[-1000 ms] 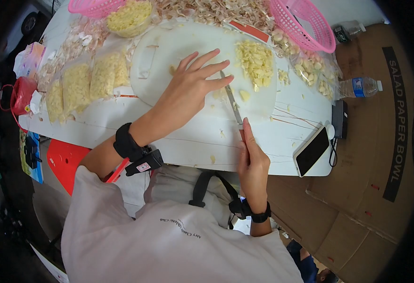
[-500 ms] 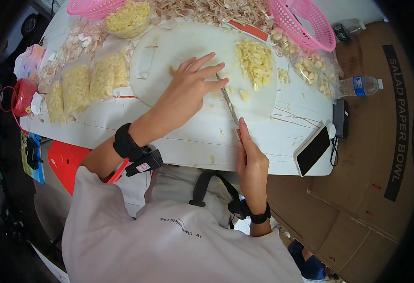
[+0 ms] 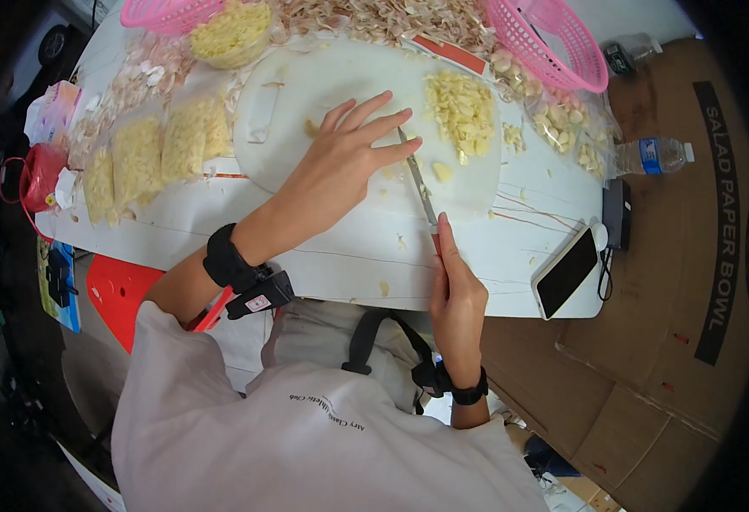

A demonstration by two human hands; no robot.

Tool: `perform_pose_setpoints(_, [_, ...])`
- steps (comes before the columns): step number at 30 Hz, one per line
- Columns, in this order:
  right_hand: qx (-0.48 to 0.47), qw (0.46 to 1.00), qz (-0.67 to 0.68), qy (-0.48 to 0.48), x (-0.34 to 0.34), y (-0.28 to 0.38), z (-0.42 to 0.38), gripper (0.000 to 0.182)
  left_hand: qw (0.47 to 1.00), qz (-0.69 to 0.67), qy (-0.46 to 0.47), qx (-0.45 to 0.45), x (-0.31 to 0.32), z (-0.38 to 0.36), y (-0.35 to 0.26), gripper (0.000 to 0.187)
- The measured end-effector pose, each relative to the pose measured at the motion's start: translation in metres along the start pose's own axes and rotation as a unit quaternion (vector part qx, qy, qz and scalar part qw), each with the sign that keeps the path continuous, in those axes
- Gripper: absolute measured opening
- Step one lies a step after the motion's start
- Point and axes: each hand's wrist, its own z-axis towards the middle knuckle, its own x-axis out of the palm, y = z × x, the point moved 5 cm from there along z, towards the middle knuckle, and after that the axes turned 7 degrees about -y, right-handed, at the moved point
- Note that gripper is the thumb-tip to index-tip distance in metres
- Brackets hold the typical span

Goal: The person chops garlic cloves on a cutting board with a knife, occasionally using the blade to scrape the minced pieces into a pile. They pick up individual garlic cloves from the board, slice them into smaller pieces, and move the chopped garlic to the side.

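One right-hand grip [image 3: 458, 292] clasped round a knife [image 3: 421, 192], left hand [image 3: 350, 152] splayed, cardboard [image 3: 647, 273] printed "SALAD PAPER BOWL"

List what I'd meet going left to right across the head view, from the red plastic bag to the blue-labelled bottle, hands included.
Red plastic bag → bags of chopped garlic → left hand → right hand → smartphone → blue-labelled bottle.
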Motion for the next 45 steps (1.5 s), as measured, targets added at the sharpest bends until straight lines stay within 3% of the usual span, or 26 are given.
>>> perform_pose_setpoints(7, [0.014, 0.999, -0.039, 0.025, 0.001, 0.001, 0.001, 0.054, 1.0, 0.021, 0.02, 0.003, 0.003, -0.001, 0.001, 0.065])
perform_pose_setpoints(12, [-0.011, 0.999, 0.019, -0.024, 0.0, -0.002, 0.0, 0.056, 1.0, -0.007, -0.015, 0.004, -0.006, 0.004, -0.004, 0.066])
perform_pose_setpoints(19, [-0.013, 1.0, 0.017, -0.011, -0.001, -0.001, 0.0, 0.056, 1.0, -0.02, -0.021, -0.006, -0.008, 0.002, -0.001, 0.065])
perform_pose_setpoints(21, [-0.011, 1.0, -0.01, 0.003, 0.0, -0.001, 0.0, 0.057, 1.0, 0.005, -0.027, 0.011, -0.007, 0.002, -0.001, 0.052])
perform_pose_setpoints(28, [-0.002, 0.997, -0.067, 0.024, 0.004, -0.001, -0.001, 0.058, 1.0, 0.003, 0.012, -0.016, 0.002, -0.002, 0.005, 0.062])
perform_pose_setpoints(34, [-0.008, 0.999, 0.024, -0.022, 0.0, -0.002, -0.001, 0.056, 0.999, -0.019, -0.031, -0.006, -0.01, 0.004, -0.003, 0.061])
perform_pose_setpoints(39, [0.0, 1.0, -0.009, 0.012, 0.001, -0.003, -0.002, 0.056, 0.999, -0.021, -0.045, 0.0, -0.011, 0.001, 0.0, 0.05])
perform_pose_setpoints(45, [-0.006, 0.998, -0.061, 0.018, 0.004, -0.001, -0.002, 0.057, 1.0, 0.005, 0.015, -0.016, -0.001, -0.002, 0.002, 0.061])
